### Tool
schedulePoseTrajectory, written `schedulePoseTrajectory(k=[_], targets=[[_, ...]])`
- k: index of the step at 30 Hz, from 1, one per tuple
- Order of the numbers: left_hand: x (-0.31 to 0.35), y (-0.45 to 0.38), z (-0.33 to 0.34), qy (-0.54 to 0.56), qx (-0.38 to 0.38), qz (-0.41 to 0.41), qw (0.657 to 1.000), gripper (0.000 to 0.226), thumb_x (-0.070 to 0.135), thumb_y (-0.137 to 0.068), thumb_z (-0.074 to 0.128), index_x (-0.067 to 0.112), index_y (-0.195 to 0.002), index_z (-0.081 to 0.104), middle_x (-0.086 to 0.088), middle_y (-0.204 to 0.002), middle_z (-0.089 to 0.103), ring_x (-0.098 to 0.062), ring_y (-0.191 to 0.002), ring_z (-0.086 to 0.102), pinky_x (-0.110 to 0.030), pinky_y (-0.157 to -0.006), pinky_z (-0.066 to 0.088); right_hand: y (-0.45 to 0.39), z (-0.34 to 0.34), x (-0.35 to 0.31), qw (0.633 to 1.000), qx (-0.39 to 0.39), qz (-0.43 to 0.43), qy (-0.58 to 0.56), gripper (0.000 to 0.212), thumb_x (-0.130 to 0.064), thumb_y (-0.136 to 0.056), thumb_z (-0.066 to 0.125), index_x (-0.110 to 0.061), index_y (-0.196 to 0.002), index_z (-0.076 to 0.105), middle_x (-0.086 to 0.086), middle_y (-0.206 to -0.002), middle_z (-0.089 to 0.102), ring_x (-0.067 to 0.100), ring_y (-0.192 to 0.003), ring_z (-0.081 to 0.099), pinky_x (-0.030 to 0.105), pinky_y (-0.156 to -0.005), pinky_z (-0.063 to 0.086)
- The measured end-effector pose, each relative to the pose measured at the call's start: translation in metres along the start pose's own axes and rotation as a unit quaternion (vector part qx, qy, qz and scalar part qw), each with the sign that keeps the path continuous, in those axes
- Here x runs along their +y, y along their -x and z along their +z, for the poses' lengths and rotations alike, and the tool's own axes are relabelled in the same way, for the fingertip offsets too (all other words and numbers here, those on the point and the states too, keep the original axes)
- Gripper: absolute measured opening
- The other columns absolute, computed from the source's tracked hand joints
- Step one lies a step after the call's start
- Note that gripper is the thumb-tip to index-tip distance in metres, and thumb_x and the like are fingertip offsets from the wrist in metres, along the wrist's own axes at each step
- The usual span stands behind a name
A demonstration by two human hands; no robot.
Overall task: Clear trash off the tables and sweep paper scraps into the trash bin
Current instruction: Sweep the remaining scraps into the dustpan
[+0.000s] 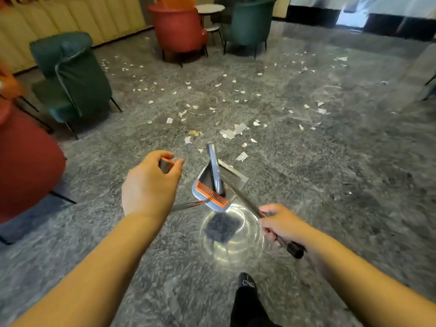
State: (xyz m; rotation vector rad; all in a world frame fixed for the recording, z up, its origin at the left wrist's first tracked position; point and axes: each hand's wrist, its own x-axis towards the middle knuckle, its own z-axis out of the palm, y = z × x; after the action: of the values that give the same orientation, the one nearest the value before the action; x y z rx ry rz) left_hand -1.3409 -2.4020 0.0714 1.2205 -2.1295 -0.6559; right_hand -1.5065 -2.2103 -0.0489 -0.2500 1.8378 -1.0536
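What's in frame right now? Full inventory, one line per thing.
dustpan: 1, grey with orange comb edge, held above the floor at centre
dustpan handle: 1, grey with orange tip, in the left hand
broom: 1, metal pole with dark grip, head in the dustpan
paper scraps: many, white, scattered over the floor ahead
floor: grey marble
armchairs: 2 green, 2 red, left and far centre
side table: 1, pale, between the far chairs
left hand: grips dustpan handle
right hand: grips broom pole
shoe: 1, black, bottom centre
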Motion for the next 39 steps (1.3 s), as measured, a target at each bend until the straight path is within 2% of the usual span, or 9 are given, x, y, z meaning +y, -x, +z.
schedulePoseTrajectory(k=[10, 13, 16, 20, 25, 27, 34, 36, 39], targets=[[0.003, -0.194, 0.072, 0.003, 0.045, -0.079, 0.996, 0.02, 0.044, -0.086, 0.067, 0.03, -0.1, 0.068, 0.0, -0.096, 0.072, -0.028, -0.092, 0.064, -0.035, -0.074, 0.05, -0.189, -0.034, -0.164, 0.997, -0.057, 0.008, 0.048, 0.046, -0.005, -0.094, 0.051, -0.014, -0.136, 0.036, 0.007, -0.052, 0.05, 0.016, -0.042, 0.042, 0.021, -0.037, 0.034], [-0.011, -0.26, 0.09, 0.003, 0.052, -0.088, 0.995, 0.019, 0.043, -0.085, 0.068, 0.029, -0.099, 0.069, 0.0, -0.095, 0.072, -0.027, -0.092, 0.064, -0.032, -0.073, 0.047, -0.244, -0.025, -0.211, 0.995, -0.081, 0.012, 0.058, 0.046, -0.001, -0.093, 0.048, 0.0, -0.138, 0.037, 0.009, -0.054, 0.044, 0.015, -0.041, 0.039, 0.021, -0.038, 0.03], [-0.028, -0.33, 0.109, -0.004, 0.052, -0.1, 0.994, 0.02, 0.044, -0.085, 0.068, 0.031, -0.099, 0.069, -0.001, -0.097, 0.072, -0.028, -0.094, 0.064, -0.034, -0.075, 0.048, -0.299, -0.014, -0.259, 0.995, -0.095, 0.024, 0.032, 0.048, 0.005, -0.092, 0.046, 0.011, -0.136, 0.028, 0.008, -0.062, 0.036, 0.014, -0.042, 0.034, 0.019, -0.041, 0.023], [-0.043, -0.427, 0.13, -0.015, 0.042, -0.11, 0.993, 0.019, 0.045, -0.085, 0.068, 0.032, -0.099, 0.069, 0.0, -0.094, 0.072, -0.027, -0.09, 0.063, -0.03, -0.069, 0.041, -0.373, -0.001, -0.323, 0.995, -0.089, 0.038, 0.027, 0.043, 0.003, -0.091, 0.05, -0.008, -0.132, 0.039, 0.01, -0.059, 0.044, 0.013, -0.039, 0.038, 0.019, -0.036, 0.029], [-0.05, -0.543, 0.149, -0.033, 0.018, -0.096, 0.995, 0.02, 0.047, -0.086, 0.065, 0.032, -0.1, 0.067, -0.001, -0.094, 0.072, -0.029, -0.091, 0.063, -0.035, -0.072, 0.049, -0.446, 0.01, -0.403, 0.993, -0.107, 0.041, 0.013, 0.031, 0.002, -0.094, 0.048, -0.019, -0.117, 0.05, 0.009, -0.061, 0.04, 0.012, -0.04, 0.035, 0.019, -0.038, 0.027], [-0.054, -0.583, 0.159, -0.029, 0.019, -0.1, 0.994, 0.02, 0.047, -0.086, 0.065, 0.031, -0.1, 0.067, -0.001, -0.091, 0.071, -0.029, -0.088, 0.063, -0.035, -0.07, 0.049, -0.477, 0.013, -0.431, 0.993, -0.111, 0.032, 0.025, 0.025, 0.001, -0.095, 0.048, -0.017, -0.111, 0.052, 0.01, -0.062, 0.04, 0.013, -0.042, 0.036, 0.021, -0.039, 0.028], [-0.073, -0.725, 0.216, -0.042, 0.021, -0.123, 0.991, 0.02, 0.047, -0.087, 0.064, 0.032, -0.1, 0.065, 0.0, -0.09, 0.069, -0.028, -0.089, 0.062, -0.033, -0.071, 0.046, -0.624, 0.017, -0.531, 0.992, -0.107, 0.023, 0.069, 0.029, -0.001, -0.092, 0.053, -0.016, -0.115, 0.046, 0.009, -0.055, 0.047, 0.014, -0.04, 0.04, 0.02, -0.034, 0.034], [-0.077, -0.767, 0.231, -0.039, 0.025, -0.136, 0.99, 0.018, 0.048, -0.086, 0.063, 0.034, -0.098, 0.064, -0.001, -0.091, 0.07, -0.028, -0.087, 0.061, -0.034, -0.07, 0.046, -0.665, 0.019, -0.564, 0.989, -0.117, 0.029, 0.082, 0.02, -0.001, -0.093, 0.049, -0.01, -0.111, 0.05, 0.008, -0.056, 0.044, 0.012, -0.04, 0.039, 0.019, -0.036, 0.032], [-0.083, -0.831, 0.247, -0.042, 0.039, -0.158, 0.986, 0.017, 0.048, -0.087, 0.063, 0.034, -0.096, 0.065, -0.001, -0.091, 0.07, -0.028, -0.088, 0.062, -0.034, -0.07, 0.047, -0.723, 0.021, -0.618, 0.987, -0.128, 0.046, 0.087, 0.03, -0.001, -0.095, 0.046, -0.007, -0.124, 0.047, 0.006, -0.057, 0.04, 0.01, -0.039, 0.037, 0.017, -0.038, 0.029]])
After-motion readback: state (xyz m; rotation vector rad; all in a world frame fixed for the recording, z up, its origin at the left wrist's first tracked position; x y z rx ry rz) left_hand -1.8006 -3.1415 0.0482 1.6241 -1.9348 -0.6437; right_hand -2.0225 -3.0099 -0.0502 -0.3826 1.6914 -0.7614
